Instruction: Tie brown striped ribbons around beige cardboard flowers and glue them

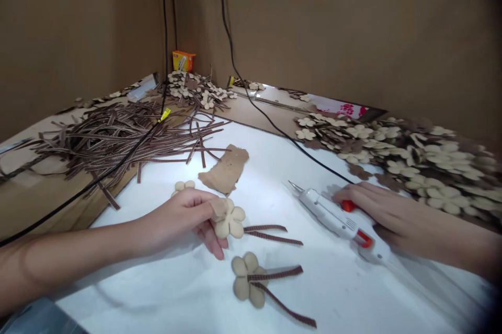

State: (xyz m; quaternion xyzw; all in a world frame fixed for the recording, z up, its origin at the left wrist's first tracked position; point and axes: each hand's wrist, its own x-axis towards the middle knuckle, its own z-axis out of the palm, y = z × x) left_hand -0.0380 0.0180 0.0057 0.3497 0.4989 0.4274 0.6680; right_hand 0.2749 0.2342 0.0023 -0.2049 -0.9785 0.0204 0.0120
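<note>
1. The left hand [172, 216] lay low on the white sheet [353, 297], pinching a flower [231, 224] at its edge. A small tan piece [218, 207] sat at the fingertips, and the grip looked closed but gentle.
2. The flower lay on the sheet near the middle of the view, with two ribbon strips [270, 233] running out from it. It looked like thin, light cutout card, fairly stiff but easily bent, so it seemed best held flat by the centre or petal edges.
3. The right hand [376, 208] was curled over the white glue gun [329, 215], close to its red trigger [348, 205]. The gun lay on its side, with its metal nozzle [292, 184] pointing away from the left hand. It looked light but awkward, and the body was the safe place to hold it.
4. A second flower [247, 279] with ribbon lay nearer the person, and a third [184, 185] showed just beyond the left hand.
5. A cardboard scrap [225, 169] lay on the sheet, between a heap of ribbon strips [117, 140] and a spread of flower cutouts [411, 164].
</note>
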